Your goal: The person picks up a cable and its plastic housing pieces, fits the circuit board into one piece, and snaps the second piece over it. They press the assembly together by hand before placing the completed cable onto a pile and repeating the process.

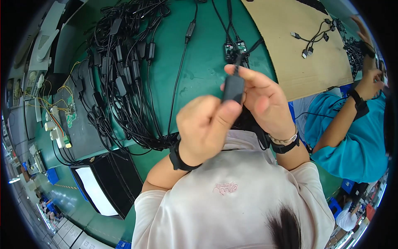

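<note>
A black inline cable box, slightly blurred, is held upright between my hands. My left hand is closed on its lower end, the thumb pressing its face. Behind the box, the fingers of my right hand curl round it, the index finger reaching the cable at its top; the right thumb stands off to the side. Just beyond my fingers lie two small open circuit boards with black cables. Further left, one black cable with an inline box stretches across the green table.
A large heap of black cables with inline boxes covers the table's left part. At right, a cardboard sheet carries several short cables. A co-worker in a teal shirt works close on the right. Wired circuit boards lie far left.
</note>
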### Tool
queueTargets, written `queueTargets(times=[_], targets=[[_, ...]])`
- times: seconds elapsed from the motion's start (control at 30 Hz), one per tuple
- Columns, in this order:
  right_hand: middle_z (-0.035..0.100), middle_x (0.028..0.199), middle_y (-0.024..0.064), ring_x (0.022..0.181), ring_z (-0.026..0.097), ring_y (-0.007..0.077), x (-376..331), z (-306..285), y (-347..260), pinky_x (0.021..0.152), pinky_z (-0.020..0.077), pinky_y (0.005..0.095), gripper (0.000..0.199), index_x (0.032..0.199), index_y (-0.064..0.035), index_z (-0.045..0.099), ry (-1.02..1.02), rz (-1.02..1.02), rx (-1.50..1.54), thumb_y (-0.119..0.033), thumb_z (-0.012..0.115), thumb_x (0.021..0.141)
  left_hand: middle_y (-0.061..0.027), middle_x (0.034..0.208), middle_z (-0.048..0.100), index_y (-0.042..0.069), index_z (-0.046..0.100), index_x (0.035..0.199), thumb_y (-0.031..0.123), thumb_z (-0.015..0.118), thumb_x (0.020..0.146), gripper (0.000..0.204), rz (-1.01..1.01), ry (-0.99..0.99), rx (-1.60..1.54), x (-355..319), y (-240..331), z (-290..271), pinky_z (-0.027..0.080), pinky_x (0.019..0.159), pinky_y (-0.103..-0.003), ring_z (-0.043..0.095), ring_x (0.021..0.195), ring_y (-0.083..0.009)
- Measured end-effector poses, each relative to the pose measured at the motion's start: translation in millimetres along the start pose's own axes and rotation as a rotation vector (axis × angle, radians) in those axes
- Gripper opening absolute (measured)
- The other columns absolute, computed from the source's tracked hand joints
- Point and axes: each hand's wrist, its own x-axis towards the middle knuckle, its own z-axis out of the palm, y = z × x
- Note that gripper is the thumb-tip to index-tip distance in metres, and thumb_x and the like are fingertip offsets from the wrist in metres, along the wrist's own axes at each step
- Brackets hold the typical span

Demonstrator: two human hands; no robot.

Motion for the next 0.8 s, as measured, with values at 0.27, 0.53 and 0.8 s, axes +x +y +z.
queueTargets(times=[0.27,0.53,0.8], targets=[[0.049,0.071,-0.0003,0.062,0.044,0.0055,-7,-3,6,0.053,0.0367,0.0194,0.016,0.08,0.001,0.056,0.017,-0.141,-0.339,-0.01,0.066,0.077,-0.0058,0.052,0.038,0.001,0.044,0.06,0.02,0.054,0.087,0.034,-0.014,0.008,-0.087,0,-9,4,0.029,0.044,-0.03,0.034,0.048,-0.0175],[0.047,0.071,0.0001,0.059,0.039,0.0061,-11,-8,8,0.052,0.0319,0.0198,0.018,0.074,0.0006,0.054,0.009,-0.174,-0.36,-0.012,0.066,0.078,-0.0043,0.053,0.042,0.001,0.048,0.063,0.021,0.054,0.087,0.032,-0.012,-0.1,-0.097,1,-7,1,0.031,0.045,-0.029,0.038,0.05,-0.0156],[0.056,0.091,0.008,0.079,0.053,0.0121,3,-8,-22,0.066,0.0412,0.0215,0.036,0.095,0.0023,0.059,-0.093,0.083,-0.066,-0.032,0.054,0.087,-0.0028,0.061,0.052,0.002,0.051,0.077,0.032,0.044,0.092,0.033,-0.518,-0.3,-0.766,-6,8,-1,0.039,0.049,-0.023,0.048,0.056,-0.0091]])
